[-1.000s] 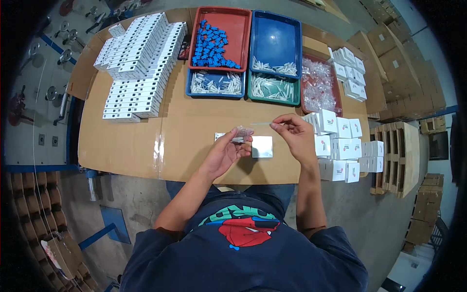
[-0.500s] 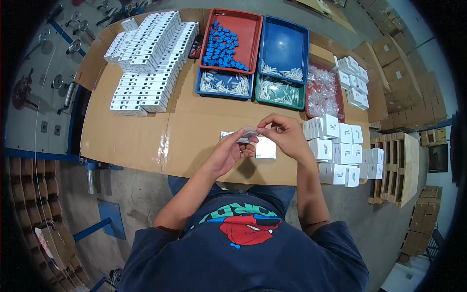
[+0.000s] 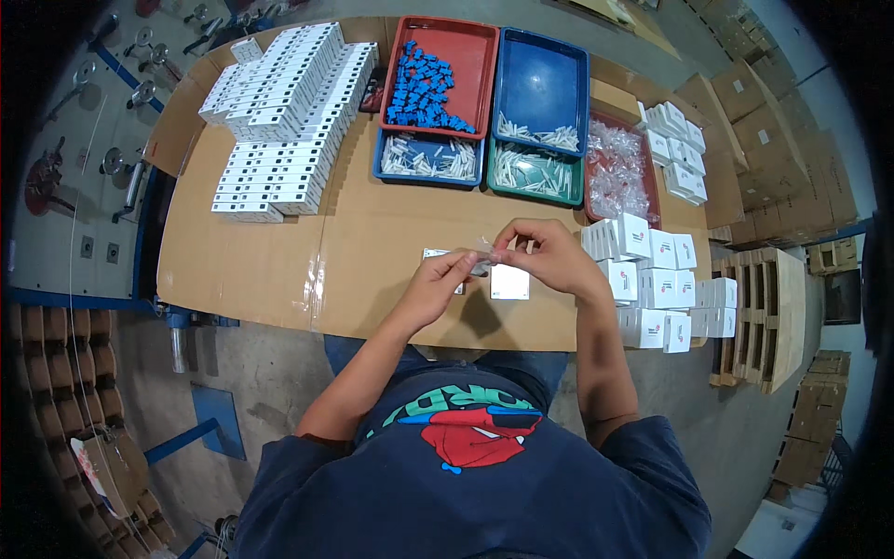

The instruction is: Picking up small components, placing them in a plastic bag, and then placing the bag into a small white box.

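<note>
A small clear plastic bag (image 3: 483,248) is pinched between my two hands above the cardboard-covered table. My left hand (image 3: 436,289) closes on its left side, thumb against fingers. With thumb and forefinger, my right hand (image 3: 549,258) grips the bag's right edge. What the bag contains, if anything, is too small to make out. Below the hands lies an open white box (image 3: 509,282), its pale panel facing up. Another white box piece (image 3: 434,253) shows partly behind my left hand.
Stacked white boxes (image 3: 279,102) stand at the far left. A red tray (image 3: 472,65) holds blue pieces; blue trays (image 3: 543,79) and a green tray (image 3: 535,195) hold white sticks. Clear bags fill another red tray (image 3: 649,205). More white boxes (image 3: 656,279) stand at right.
My left hand has turned and its fingers have closed on the bag, where before the palm lay more open beneath it. My right hand has barely moved.
</note>
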A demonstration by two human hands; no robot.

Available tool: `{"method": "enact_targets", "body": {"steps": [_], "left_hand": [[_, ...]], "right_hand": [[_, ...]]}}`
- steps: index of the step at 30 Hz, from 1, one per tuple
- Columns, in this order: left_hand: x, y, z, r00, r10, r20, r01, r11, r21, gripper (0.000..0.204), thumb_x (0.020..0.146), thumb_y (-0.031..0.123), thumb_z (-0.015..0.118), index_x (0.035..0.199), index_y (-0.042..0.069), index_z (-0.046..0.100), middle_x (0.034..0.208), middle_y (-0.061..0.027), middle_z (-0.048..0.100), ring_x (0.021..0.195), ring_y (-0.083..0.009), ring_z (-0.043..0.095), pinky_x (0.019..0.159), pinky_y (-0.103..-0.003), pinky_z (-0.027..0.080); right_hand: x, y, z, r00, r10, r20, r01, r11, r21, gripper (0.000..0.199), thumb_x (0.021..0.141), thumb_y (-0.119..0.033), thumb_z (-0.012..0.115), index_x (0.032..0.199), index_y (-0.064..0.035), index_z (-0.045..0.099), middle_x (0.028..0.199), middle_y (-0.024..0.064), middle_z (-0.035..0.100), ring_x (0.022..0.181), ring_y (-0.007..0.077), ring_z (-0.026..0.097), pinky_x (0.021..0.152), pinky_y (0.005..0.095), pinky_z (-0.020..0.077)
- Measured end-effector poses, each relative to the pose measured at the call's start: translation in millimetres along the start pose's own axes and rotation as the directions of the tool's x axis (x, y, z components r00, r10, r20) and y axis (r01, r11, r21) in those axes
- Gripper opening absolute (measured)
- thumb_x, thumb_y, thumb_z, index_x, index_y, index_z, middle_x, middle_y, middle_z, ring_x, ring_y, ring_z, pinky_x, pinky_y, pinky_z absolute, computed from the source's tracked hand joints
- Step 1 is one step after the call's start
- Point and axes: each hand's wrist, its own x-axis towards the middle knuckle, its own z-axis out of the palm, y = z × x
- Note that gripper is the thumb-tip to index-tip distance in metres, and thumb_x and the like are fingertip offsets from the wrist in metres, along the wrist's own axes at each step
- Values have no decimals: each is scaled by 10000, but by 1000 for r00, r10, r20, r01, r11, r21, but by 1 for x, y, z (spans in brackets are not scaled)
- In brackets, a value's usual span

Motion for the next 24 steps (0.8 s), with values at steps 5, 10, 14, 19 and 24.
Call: {"method": "enact_targets", "body": {"steps": [5,10,14,19,24], "left_hand": [[5,-13,-4,996,74,41,-78,993,89,380,1110,298,501,1137,-16,712,982,30,642,832,-72,511,744,-251,438],[-4,18,15,987,117,-111,-111,992,57,246,1070,185,580,1136,-14,710,1023,-1,687,933,-81,600,826,-258,491],[-2,8,5,954,214,-209,-221,975,-10,157,1007,70,664,1137,-9,702,1032,-51,726,993,-106,672,886,-264,532],[-5,0,5,953,204,-224,-203,979,28,156,999,74,680,1124,-19,696,1021,-52,726,951,-106,680,856,-253,539],[-6,0,8,941,219,-257,-229,973,-10,159,993,78,693,1119,-19,693,1039,-51,724,970,-113,678,866,-256,539]], "right_hand": [[-2,8,-3,998,58,9,-58,998,-12,153,890,-164,787,885,-29,714,744,-30,636,686,50,495,610,239,395],[-7,8,6,998,45,-40,-38,987,154,177,863,-116,823,968,-29,711,803,-58,619,686,4,462,593,199,361],[-11,10,16,995,34,-96,-14,979,204,213,857,-90,829,1020,-29,707,834,-59,616,686,-3,454,596,191,362],[-17,26,27,986,88,-138,-37,940,339,198,875,-91,817,1028,-24,711,851,-60,621,705,-4,467,609,187,380],[-20,30,35,985,77,-153,-21,939,343,191,896,-98,784,1057,-17,721,850,-50,639,708,6,486,637,195,421]]}}
